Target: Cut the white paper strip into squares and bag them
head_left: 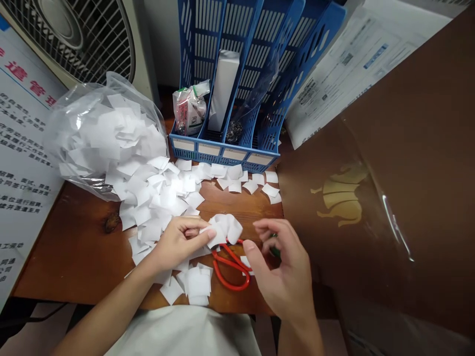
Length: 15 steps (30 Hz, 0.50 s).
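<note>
Between the thumb and fingers of my left hand (181, 242) is a small bunch of white paper pieces (227, 228), some of them curled. My right hand (284, 269) hovers just right of it, fingers curved and apart, with nothing seen in its grasp. A pair of scissors with red handles (232, 284) lies on the wooden table between my hands, its blades hidden beneath the papers. Something small and dark green (275, 251) shows behind my right fingers, too covered to name. Loose white paper squares (159, 193) are heaped beyond my left hand, and a smaller pile (198, 283) sits near the front edge.
A clear plastic bag (107, 131) full of paper squares spills at the left, before a fan (85, 34). At the back stands a blue file rack (224, 153) holding a white box (223, 89) and a small packet (190, 110). A brown panel (401, 173) borders the right.
</note>
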{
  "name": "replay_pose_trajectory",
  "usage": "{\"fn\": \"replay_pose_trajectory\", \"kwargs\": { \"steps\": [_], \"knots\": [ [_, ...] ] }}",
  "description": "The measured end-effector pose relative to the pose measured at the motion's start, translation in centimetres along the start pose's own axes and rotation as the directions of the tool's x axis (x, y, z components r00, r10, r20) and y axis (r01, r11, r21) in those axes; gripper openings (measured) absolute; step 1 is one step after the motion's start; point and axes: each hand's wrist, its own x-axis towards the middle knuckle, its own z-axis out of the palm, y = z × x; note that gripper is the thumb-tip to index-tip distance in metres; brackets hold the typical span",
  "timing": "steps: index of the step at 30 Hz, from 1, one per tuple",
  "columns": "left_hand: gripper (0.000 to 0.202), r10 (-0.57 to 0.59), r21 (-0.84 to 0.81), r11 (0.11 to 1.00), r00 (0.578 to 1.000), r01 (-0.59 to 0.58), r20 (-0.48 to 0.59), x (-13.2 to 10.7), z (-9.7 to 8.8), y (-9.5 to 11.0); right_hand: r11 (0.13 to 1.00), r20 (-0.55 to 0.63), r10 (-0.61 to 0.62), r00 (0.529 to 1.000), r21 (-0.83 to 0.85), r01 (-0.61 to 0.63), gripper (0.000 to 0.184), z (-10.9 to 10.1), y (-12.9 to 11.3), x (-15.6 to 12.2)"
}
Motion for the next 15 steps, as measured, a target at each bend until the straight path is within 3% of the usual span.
{"fn": "replay_pose_trajectory", "kwargs": {
  "steps": [1,3,6,9,12,15],
  "knots": [
    [0.029,-0.008,-0.002,1.000,1.000,0.008,0.027,0.0,0.1,-0.1,0.997,0.018,-0.079,0.997,-0.017,0.080,0.031,-0.2,-0.1,0.3],
    [0.030,-0.021,-0.004,1.000,0.997,0.021,0.074,0.0,0.1,-0.2,0.990,0.172,-0.140,0.975,0.009,0.141,0.046,-0.1,0.0,1.0],
    [0.029,-0.039,-0.009,0.999,0.995,0.040,0.087,0.0,-0.2,-0.2,0.997,0.335,-0.060,0.940,0.073,0.038,0.039,0.8,0.8,1.7],
    [0.029,-0.047,-0.023,0.999,0.996,0.049,0.069,0.1,-0.8,-0.2,0.997,0.320,0.002,0.947,0.077,-0.028,0.026,1.4,2.1,2.1],
    [0.030,-0.044,-0.012,0.999,0.996,0.045,0.073,0.2,-1.2,-0.2,0.999,0.290,0.000,0.957,0.040,-0.012,0.020,1.2,2.8,2.5],
    [0.028,0.033,0.156,0.987,0.999,-0.040,0.043,0.5,-1.3,-0.5,1.000,0.251,-0.014,0.968,0.004,0.013,0.017,0.7,3.2,2.9]
  ]
}}
